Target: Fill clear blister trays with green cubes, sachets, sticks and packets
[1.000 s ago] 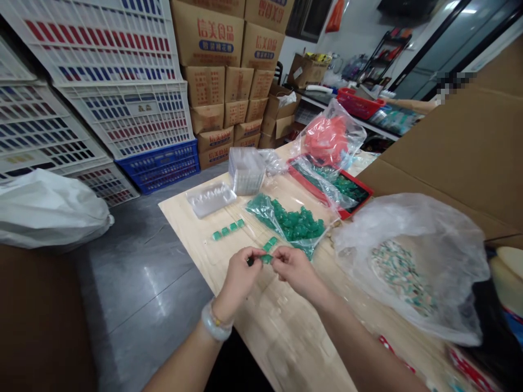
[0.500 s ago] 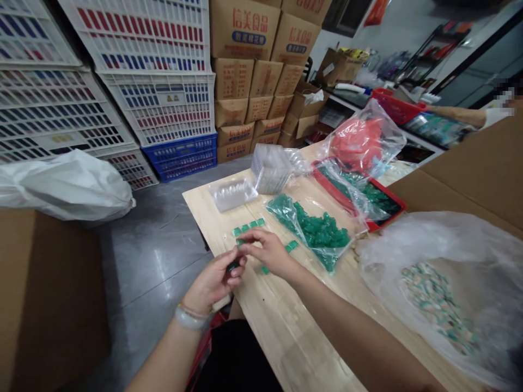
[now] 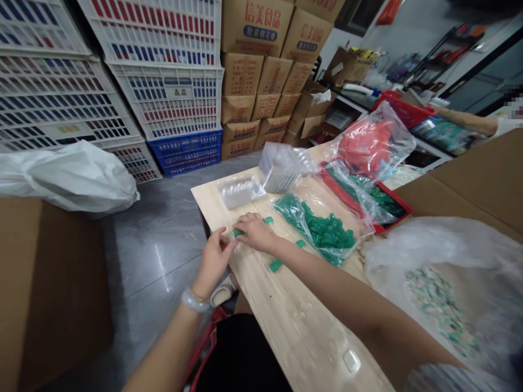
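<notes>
Near the table's left edge, my right hand [image 3: 255, 233] reaches over a row of small, flat, shiny green pieces. Its fingers and thumb close around one green piece [image 3: 238, 232] at the row's near end, and the palm hides part of the row. Another green piece [image 3: 268, 220] shows just past the knuckles. My left hand [image 3: 216, 256] is beside it at the edge, thumb and index finger apart, with nothing visible between them. More green pieces [image 3: 275, 265] lie closer to me. Right of the hands, a clear bag [image 3: 286, 207] holds a heap of green pieces [image 3: 327, 231].
Behind the hands are a clear plastic tray [image 3: 241, 191] and a stack of clear trays [image 3: 280, 169]. A red tray [image 3: 347, 198] and a large plastic bag [image 3: 384, 256] occupy the right. Crates [image 3: 171, 103] and cartons [image 3: 261, 32] stand beyond. A co-worker's arm [image 3: 469, 120] shows far right.
My right hand has moved from my left fingers onto the row of green pieces. My left hand has opened, and the dark object it held is no longer visible. The view has shifted slightly.
</notes>
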Available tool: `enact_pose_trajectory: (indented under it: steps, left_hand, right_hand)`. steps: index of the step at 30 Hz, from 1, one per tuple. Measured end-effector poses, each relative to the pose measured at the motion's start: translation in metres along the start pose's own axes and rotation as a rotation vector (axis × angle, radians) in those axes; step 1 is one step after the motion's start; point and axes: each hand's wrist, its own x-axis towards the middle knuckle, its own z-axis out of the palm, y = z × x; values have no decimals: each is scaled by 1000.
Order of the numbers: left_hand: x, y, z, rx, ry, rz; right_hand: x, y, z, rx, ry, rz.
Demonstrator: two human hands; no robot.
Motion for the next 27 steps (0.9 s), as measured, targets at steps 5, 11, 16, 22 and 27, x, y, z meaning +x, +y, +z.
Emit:
enact_pose_trajectory:
  steps: [5, 11, 16, 22, 27]
  left_hand:
    - [-21, 23, -1, -768, -228, -439]
    - [-59, 44, 56, -773, -460, -555]
    - [-82, 46, 107, -515, -542, -438]
    - [-108, 50, 157, -478, -597, -472]
    - [-118, 48, 193, -194, -808, -275]
  right_hand:
    - [-55, -20, -12, 250, 299, 168]
    - [-135, -40, -12, 481, 348, 336]
    - [-186, -33, -19, 505, 569, 548]
    - [-235, -30, -18, 528, 695, 619]
    - [-271, -19, -9, 593, 861, 728]
